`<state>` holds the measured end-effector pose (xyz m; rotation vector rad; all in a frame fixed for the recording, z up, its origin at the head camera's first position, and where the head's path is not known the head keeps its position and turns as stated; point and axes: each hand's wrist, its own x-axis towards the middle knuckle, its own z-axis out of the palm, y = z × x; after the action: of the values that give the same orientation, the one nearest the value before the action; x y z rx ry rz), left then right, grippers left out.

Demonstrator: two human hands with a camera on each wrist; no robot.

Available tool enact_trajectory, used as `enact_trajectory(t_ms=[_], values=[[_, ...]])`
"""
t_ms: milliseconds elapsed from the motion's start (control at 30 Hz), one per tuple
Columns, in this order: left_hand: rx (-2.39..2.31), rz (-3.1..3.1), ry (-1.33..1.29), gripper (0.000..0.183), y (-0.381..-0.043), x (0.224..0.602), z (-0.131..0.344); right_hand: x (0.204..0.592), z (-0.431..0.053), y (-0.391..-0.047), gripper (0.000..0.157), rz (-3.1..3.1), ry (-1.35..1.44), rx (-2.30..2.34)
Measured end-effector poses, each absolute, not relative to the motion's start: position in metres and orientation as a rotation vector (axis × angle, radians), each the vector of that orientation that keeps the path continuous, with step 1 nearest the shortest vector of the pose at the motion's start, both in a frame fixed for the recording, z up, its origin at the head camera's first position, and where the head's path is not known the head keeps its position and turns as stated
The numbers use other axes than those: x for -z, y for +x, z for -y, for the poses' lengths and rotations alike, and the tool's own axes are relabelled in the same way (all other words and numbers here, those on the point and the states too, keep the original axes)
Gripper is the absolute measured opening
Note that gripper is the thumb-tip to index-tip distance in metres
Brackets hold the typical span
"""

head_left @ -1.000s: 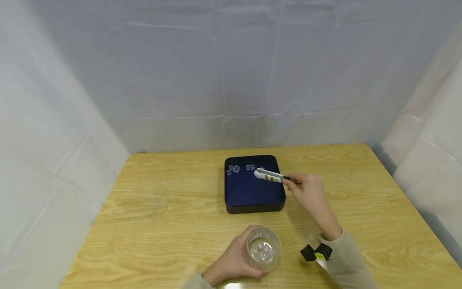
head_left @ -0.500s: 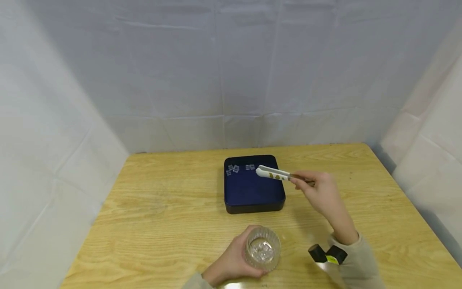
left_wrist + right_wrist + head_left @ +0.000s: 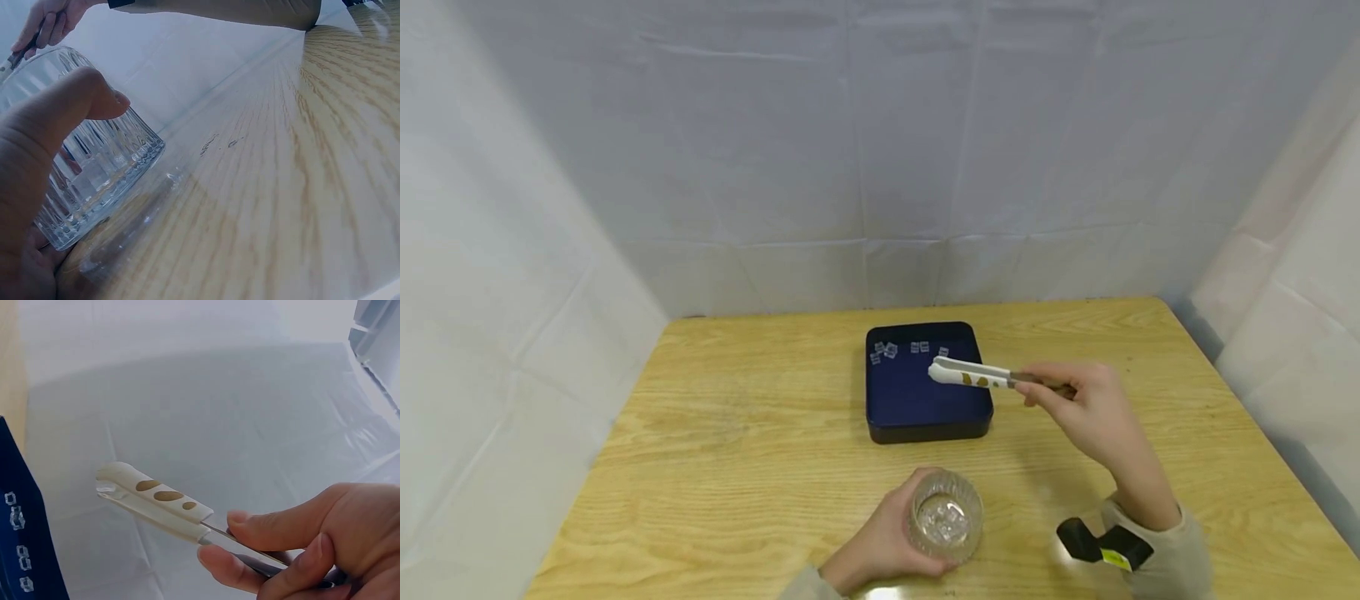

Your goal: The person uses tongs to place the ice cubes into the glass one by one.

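The right grip (image 3: pixel 1093 415) pinches tongs (image 3: pixel 164 500) that, in the right wrist view only, seem to hold a clear cube (image 3: pixel 106 487), while the left grip (image 3: pixel 886 533) clasps a glass (image 3: pixel 115 147).

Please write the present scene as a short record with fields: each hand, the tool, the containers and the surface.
Left hand: the left hand grips the glass
In the glass: several clear cubes; exact count unclear
Right hand: the right hand holds the tongs
Tongs' tips: white; a clear piece shows between them
Tray: dark blue tray, with small clear blocks near its far side
Surface: wood-grain table
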<state>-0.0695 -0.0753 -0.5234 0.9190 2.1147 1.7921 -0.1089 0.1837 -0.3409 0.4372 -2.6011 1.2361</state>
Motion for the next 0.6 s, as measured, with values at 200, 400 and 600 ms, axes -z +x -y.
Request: enact_trajectory(t_ms=[200,400,600], values=[[-1.807,-2.119,0.949,0.093,-0.07,0.525,0.075,0.333,-0.19,-0.1,0.013,2.592,0.539,-1.195],[-1.814,-2.104,0.936,0.093,-0.069,0.526,0.075,0.326,-0.193,-0.089,0.013,2.619,0.605,-1.165],[-1.816,-2.098,0.923,0.094,-0.069,0.526,0.075,0.32,-0.194,-0.079,0.014,2.669,0.647,-1.171]])
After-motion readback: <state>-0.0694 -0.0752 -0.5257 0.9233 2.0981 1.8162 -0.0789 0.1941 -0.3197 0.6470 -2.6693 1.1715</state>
